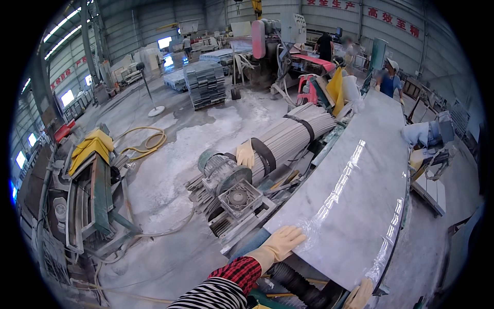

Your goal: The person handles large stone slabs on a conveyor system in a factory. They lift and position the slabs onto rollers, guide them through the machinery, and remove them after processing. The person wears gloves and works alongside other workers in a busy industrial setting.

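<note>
A long, pale, grey-veined polished stone slab (342,190) stretches away from me, with bright light reflections on its glossy face. My left hand (282,243), in a cream rubber glove, grips the slab's near end by its left corner, fingers over the top; the thumb is not clearly visible. At the right corner of that same end, my right hand (359,294) in a matching glove holds the edge. The lower frame edge cuts off part of it. Below the near end shows a black ribbed hose (296,283).
Left of the slab sit an electric motor (218,167) with gearbox and a strapped bundle of long strips (288,136), a glove lying on it. A person in a cap (390,80) stands by the far end. A yellow hose (149,144) lies on the wet floor.
</note>
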`<action>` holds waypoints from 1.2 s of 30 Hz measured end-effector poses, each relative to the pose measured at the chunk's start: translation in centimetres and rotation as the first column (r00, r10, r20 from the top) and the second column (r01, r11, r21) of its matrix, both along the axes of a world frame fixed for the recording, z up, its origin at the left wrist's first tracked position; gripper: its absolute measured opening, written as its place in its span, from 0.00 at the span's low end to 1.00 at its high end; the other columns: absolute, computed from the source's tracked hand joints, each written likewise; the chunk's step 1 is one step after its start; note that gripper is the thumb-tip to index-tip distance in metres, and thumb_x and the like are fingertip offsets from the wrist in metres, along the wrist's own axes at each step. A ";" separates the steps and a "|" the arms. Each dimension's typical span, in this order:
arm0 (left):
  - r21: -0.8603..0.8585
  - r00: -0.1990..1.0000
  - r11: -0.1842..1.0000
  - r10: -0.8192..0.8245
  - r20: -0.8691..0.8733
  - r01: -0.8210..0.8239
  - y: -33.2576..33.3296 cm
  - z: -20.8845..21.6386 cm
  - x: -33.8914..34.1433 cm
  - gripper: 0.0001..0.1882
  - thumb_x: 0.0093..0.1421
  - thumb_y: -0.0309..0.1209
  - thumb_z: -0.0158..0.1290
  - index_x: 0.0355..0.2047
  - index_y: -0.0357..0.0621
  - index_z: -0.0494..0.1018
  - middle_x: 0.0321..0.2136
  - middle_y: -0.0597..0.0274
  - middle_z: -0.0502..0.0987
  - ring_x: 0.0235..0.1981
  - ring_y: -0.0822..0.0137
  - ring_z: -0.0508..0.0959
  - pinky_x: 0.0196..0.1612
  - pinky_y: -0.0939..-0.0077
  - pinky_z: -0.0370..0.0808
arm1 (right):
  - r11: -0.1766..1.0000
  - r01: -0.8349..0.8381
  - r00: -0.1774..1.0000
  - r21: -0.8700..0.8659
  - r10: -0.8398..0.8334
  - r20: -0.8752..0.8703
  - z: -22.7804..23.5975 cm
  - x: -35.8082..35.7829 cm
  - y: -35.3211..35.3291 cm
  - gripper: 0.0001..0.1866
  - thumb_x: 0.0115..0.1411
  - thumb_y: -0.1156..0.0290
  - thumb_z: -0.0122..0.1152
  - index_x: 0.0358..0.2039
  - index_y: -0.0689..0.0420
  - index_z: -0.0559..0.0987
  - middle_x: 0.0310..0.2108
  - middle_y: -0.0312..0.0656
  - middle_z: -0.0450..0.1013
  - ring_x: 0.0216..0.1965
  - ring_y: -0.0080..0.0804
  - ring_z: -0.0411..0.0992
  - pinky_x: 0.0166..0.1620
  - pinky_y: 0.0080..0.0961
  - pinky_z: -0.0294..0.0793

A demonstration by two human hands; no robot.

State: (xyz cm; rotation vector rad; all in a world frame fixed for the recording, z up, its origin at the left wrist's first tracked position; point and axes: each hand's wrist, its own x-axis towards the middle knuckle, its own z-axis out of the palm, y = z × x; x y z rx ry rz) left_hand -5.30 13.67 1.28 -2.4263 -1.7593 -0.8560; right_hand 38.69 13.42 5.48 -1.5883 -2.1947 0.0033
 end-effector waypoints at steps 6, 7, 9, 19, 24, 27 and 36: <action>0.095 1.000 0.996 0.003 0.011 -0.004 -0.2 1.1 0.3 0.35 0.52 0.33 0.63 0.63 0.47 0.71 0.64 0.50 0.73 0.64 0.45 0.73 0.68 0.51 0.69 | 0.995 -0.043 0.999 0.086 0.042 0.019 0.9 -0.4 0.1 0.24 0.78 0.69 0.56 0.69 0.69 0.73 0.67 0.69 0.71 0.69 0.67 0.68 0.74 0.54 0.64; 0.096 1.000 0.995 -0.001 0.014 0.000 -0.1 1.3 0.2 0.35 0.53 0.33 0.63 0.63 0.47 0.71 0.64 0.50 0.73 0.64 0.45 0.73 0.68 0.52 0.70 | 0.996 -0.040 0.999 0.083 0.038 0.025 1.2 -0.6 0.2 0.24 0.78 0.70 0.56 0.69 0.70 0.73 0.66 0.69 0.71 0.69 0.67 0.69 0.74 0.54 0.65; 0.090 1.000 0.996 -0.001 0.020 -0.001 -0.1 1.4 0.2 0.34 0.53 0.32 0.62 0.63 0.47 0.72 0.64 0.50 0.73 0.64 0.46 0.73 0.67 0.52 0.70 | 0.995 -0.047 0.999 0.091 0.044 0.025 1.3 -0.7 0.1 0.23 0.78 0.70 0.55 0.68 0.70 0.74 0.65 0.70 0.72 0.68 0.67 0.70 0.73 0.55 0.66; 0.065 1.000 0.998 0.011 0.015 -0.012 -0.6 1.3 0.4 0.32 0.54 0.31 0.61 0.61 0.47 0.72 0.63 0.50 0.73 0.63 0.47 0.73 0.67 0.54 0.70 | 0.999 0.042 0.994 -0.018 -0.040 0.106 0.4 0.0 0.0 0.24 0.78 0.67 0.55 0.67 0.68 0.76 0.65 0.68 0.74 0.67 0.66 0.71 0.73 0.53 0.66; 0.089 1.000 0.996 0.018 0.018 -0.020 -0.8 1.1 0.4 0.32 0.55 0.31 0.61 0.62 0.46 0.72 0.64 0.49 0.73 0.64 0.47 0.73 0.68 0.54 0.69 | 1.000 0.027 0.995 -0.005 -0.026 0.093 -0.1 0.2 0.0 0.24 0.77 0.66 0.54 0.67 0.67 0.76 0.65 0.68 0.74 0.67 0.66 0.70 0.74 0.53 0.65; 0.090 1.000 0.996 0.018 0.015 -0.019 -0.9 1.1 0.4 0.32 0.55 0.31 0.60 0.62 0.46 0.72 0.64 0.49 0.74 0.64 0.46 0.73 0.69 0.53 0.69 | 0.999 0.033 0.995 -0.007 -0.032 0.096 -0.6 0.6 0.0 0.25 0.77 0.65 0.55 0.67 0.67 0.76 0.65 0.69 0.73 0.68 0.67 0.70 0.74 0.54 0.65; 0.091 1.000 0.996 0.015 0.023 -0.017 -1.3 1.1 0.5 0.32 0.54 0.31 0.60 0.62 0.45 0.72 0.64 0.49 0.74 0.64 0.46 0.74 0.68 0.54 0.70 | 0.999 0.034 0.992 -0.003 -0.034 0.118 -0.6 0.7 -0.7 0.26 0.79 0.63 0.53 0.68 0.69 0.74 0.66 0.69 0.72 0.69 0.67 0.69 0.74 0.55 0.64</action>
